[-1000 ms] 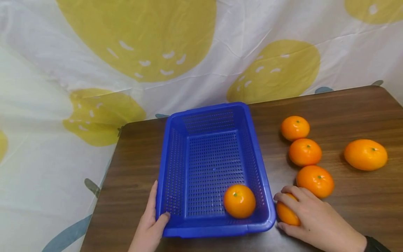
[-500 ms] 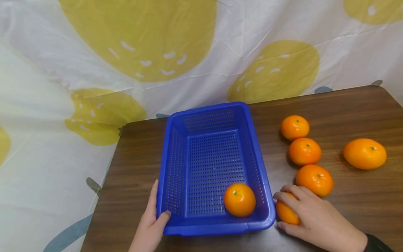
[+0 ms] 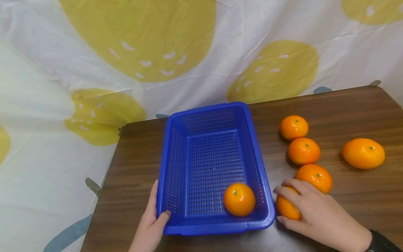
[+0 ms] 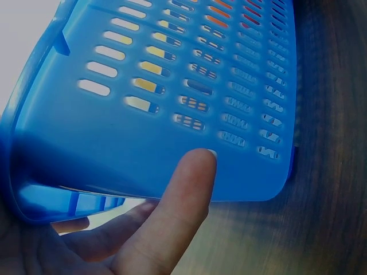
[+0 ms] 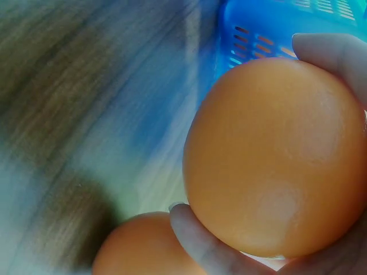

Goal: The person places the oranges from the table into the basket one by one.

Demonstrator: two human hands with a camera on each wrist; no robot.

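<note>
A blue plastic basket with slotted walls stands on the table, one orange inside its near right corner. At the basket's near left corner my left hand grips the rim, thumb over the edge and fingers outside. In the left wrist view a finger lies against the slotted wall. Just right of the basket, my right hand holds another orange between thumb and fingers. The right wrist view shows this held orange close up, partly covered by the hand.
Beyond my right hand several oranges stand in a slanting row: a near one, a middle one and a far one. A further orange lies apart to the right. A lemon-patterned cloth hangs behind the brown table.
My right hand and the orange it holds have shifted very slightly up in the head view. The left hand keeps its grip on the basket.
</note>
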